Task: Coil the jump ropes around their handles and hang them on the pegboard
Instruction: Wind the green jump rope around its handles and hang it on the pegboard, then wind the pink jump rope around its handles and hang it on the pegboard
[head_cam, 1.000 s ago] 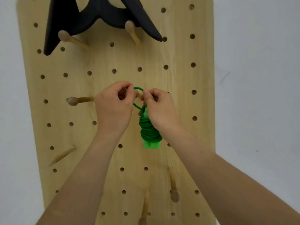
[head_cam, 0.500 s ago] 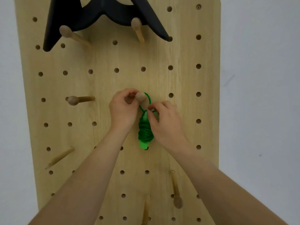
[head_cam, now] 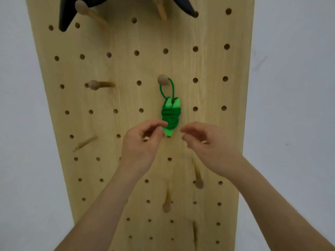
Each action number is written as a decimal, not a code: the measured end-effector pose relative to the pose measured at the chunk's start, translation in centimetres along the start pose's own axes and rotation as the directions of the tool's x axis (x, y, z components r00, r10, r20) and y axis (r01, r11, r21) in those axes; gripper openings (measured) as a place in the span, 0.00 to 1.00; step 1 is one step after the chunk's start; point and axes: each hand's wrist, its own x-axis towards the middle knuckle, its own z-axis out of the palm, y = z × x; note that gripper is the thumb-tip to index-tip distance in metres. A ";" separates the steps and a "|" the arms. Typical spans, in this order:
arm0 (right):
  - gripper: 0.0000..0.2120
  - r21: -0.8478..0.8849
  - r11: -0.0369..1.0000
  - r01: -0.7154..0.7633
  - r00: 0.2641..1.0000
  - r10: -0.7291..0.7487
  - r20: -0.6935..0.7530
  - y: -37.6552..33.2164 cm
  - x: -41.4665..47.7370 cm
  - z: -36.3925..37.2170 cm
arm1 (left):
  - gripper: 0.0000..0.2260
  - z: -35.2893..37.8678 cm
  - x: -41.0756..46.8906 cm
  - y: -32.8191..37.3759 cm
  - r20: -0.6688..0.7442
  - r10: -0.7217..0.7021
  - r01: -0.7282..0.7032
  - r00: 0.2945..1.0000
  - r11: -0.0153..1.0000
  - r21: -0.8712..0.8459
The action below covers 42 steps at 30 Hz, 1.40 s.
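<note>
I held both forearms raised, my left hand [head_cam: 143, 144] and right hand [head_cam: 208, 144] side by side, apart, fingers loosely curled, holding nothing.

The pegboard [head_cam: 101, 124] is pale honey-coloured wood with fine lengthwise grain running in slightly darker streaks. Dark round holes [head_cam: 136, 53] dot it in even rows, like a regular grid. The pegs [head_cam: 162, 80] are wood of a similar tan, and their rounded knobs look a shade browner. The jump rope [head_cam: 171, 116] is green in two tones: the handles [head_cam: 170, 105] are a bright, light green, and the cord [head_cam: 171, 117] wound across them in bands is a deeper green, as is its thin loop [head_cam: 173, 88]. A plain black object [head_cam: 67, 13] shows at the top. The wall [head_cam: 290, 105] is pale bluish grey with a few faint darker marks.
</note>
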 end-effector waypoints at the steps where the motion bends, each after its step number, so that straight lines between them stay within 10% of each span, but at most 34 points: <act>1: 0.10 0.025 1.000 -0.012 0.999 0.011 0.051 -0.4 -1.6 -0.3 | 0.08 -0.4 -2.0 0.1 0.054 -0.028 0.029 0.998 0.999 -0.021; 10: 0.09 -0.044 0.993 -0.110 0.778 0.114 0.619 -1.6 -16.8 4.4 | 0.22 -7.6 -24.1 -2.3 0.373 -0.359 0.277 0.855 0.926 0.256; 23: 0.15 -0.289 0.882 -0.371 0.319 0.414 0.853 0.7 -40.2 24.8 | 0.22 -23.6 -47.4 -11.4 0.193 -0.863 0.614 0.466 0.473 0.632; 32: 0.19 -0.274 0.225 -0.935 -0.062 0.658 0.750 4.0 -59.8 46.9 | 0.14 -30.0 -69.5 -28.2 0.146 -0.988 0.712 0.043 0.133 0.690; 37: 0.26 -0.199 -0.126 -0.972 -0.232 0.665 0.710 10.2 -72.4 60.9 | 0.16 -26.7 -85.7 -42.2 0.256 -0.967 0.618 0.001 0.202 0.760; 42: 0.27 -0.179 -0.162 -0.970 -0.242 0.682 0.691 17.0 -84.4 72.6 | 0.29 -20.8 -99.2 -57.7 0.334 -0.942 0.399 -0.002 0.306 0.864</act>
